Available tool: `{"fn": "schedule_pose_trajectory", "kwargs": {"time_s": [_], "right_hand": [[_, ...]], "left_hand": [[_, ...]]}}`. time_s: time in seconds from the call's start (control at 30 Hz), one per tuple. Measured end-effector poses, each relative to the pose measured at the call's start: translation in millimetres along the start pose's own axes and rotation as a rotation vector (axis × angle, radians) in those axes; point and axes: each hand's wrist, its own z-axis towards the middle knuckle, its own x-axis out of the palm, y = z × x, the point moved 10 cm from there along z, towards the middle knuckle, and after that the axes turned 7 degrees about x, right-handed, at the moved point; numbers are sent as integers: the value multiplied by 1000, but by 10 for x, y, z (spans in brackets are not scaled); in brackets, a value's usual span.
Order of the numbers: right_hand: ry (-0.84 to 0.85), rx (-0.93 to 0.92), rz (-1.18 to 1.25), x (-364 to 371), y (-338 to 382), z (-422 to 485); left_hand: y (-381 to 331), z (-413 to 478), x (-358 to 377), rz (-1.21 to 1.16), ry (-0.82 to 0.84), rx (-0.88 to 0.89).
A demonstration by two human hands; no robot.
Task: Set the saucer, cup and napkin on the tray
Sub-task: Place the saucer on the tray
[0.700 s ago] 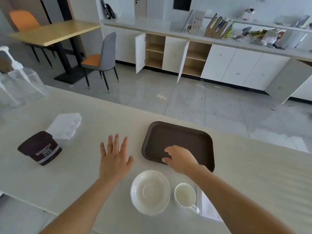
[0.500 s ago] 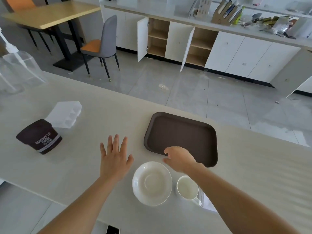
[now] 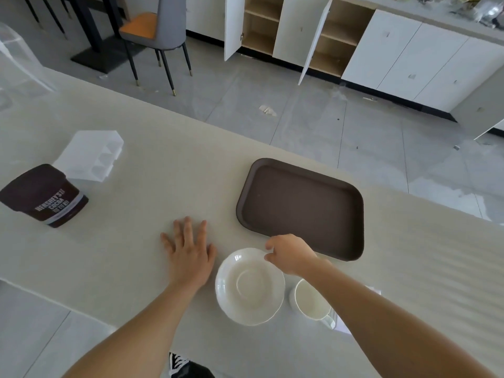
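Note:
A white saucer (image 3: 249, 286) lies on the pale counter near its front edge. Just beyond it sits a bare dark brown tray (image 3: 300, 208). My right hand (image 3: 290, 255) reaches across and pinches the saucer's far right rim with curled fingers; the saucer still rests on the counter. A white cup (image 3: 311, 300) stands upright right of the saucer, partly under my right forearm. The white napkin (image 3: 342, 327) peeks out beside the cup, mostly hidden by that arm. My left hand (image 3: 191, 252) lies flat on the counter left of the saucer, fingers spread, holding nothing.
A dark Hershey's cocoa tub (image 3: 45, 196) lies tilted at the left, with a white plastic mould (image 3: 91, 155) behind it. Clear plastic bottles (image 3: 16, 64) stand at the far left. Beyond the counter are a chair (image 3: 161, 31) and open cabinets.
My right hand drew back from the tray's near edge to the saucer's rim and closed on it. The left hand stayed flat. The camera tilted further down.

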Motion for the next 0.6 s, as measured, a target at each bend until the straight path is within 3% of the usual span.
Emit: {"fn": "schedule_pose_trajectory", "kwargs": {"time_s": [0.6], "right_hand": [[51, -62, 238, 123, 16, 142]], "left_hand": [[105, 11, 5, -52, -111, -64]]}}
